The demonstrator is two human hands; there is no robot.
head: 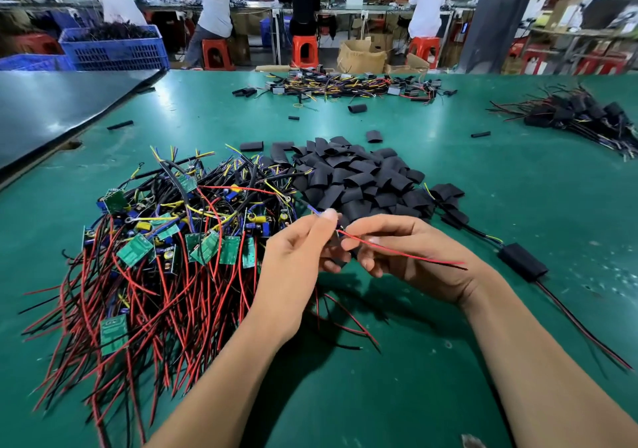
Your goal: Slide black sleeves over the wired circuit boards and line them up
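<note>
**Early days: one sleeved board set down, a heap still bare**

Toward the left edge of the green table (pixel 448 361) lies a big heap of wired circuit boards (pixel 165 240), unsleeved, with green boards showing among red and black wires. Just right of it, near the front edge, the left hand (pixel 297 250) pinches the blue-wired end of a held piece (pixel 340 240) between thumb and fingertips. The right hand (pixel 407 254) curls its fingers round the other end, and the red and black leads (pixel 397 247) trail across its back. The piece looks dark between the hands (whether a sleeve is already going on, I cannot tell).

Behind the hands, at the middle of the table, sits a large loose heap of black sleeves (pixel 359 178). Toward the right edge lies one sleeved board (pixel 521 261), its wires running toward the front-right corner; it is the only start of a line here. A bundle of sleeved pieces (pixel 580 116) lies fanned out near the far right corner. Along the far edge there is another tangle of wired parts (pixel 345 83). I judge that most of the work is left.

The containers stand beyond the far edge, off the table. At the left, a blue crate (pixel 114 47) is heaped with dark wiry stuff. Further right is an open cardboard box (pixel 362 55), and what it holds is hidden.
</note>
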